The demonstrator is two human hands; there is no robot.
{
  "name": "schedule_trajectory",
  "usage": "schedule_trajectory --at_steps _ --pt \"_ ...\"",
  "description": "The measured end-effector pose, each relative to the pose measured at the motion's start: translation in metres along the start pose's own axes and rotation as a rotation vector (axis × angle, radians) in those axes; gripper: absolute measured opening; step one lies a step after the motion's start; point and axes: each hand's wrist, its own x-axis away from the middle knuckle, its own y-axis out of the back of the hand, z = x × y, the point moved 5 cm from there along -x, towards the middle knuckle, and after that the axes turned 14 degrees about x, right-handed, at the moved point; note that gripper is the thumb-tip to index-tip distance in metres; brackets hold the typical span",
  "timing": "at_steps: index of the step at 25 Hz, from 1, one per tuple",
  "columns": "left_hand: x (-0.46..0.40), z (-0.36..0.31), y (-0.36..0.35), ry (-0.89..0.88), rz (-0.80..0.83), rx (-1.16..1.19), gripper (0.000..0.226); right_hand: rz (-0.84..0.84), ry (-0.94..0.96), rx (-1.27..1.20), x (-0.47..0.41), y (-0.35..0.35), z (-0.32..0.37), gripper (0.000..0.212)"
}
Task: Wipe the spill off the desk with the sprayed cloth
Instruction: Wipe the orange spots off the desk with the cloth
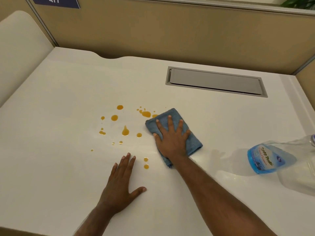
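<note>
An orange-brown spill (125, 131) lies as several scattered drops on the white desk (68, 92). A folded blue cloth (192, 141) rests on the desk at the spill's right edge, its far corner touching one drop. My right hand (172, 139) presses flat on the cloth with fingers spread. My left hand (121, 183) lies flat on the bare desk nearer to me, palm down, fingers together and thumb out, holding nothing. Two drops (146, 163) sit just right of its fingertips.
A clear spray bottle with a blue label (265, 159) lies on its side at the right edge. A grey cable hatch (215, 81) is set into the desk at the back right. Beige partition walls (153, 31) close off the back and right.
</note>
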Motion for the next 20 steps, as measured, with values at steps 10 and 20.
schedule_trajectory --at_steps 10,20 --pt "-0.001 0.001 0.0 -0.011 0.008 -0.005 0.099 0.022 -0.492 -0.023 0.03 -0.019 -0.124 0.062" --pt "0.001 -0.001 0.002 0.005 0.019 0.021 0.1 0.037 -0.469 -0.135 -0.05 -0.006 -0.044 0.056"
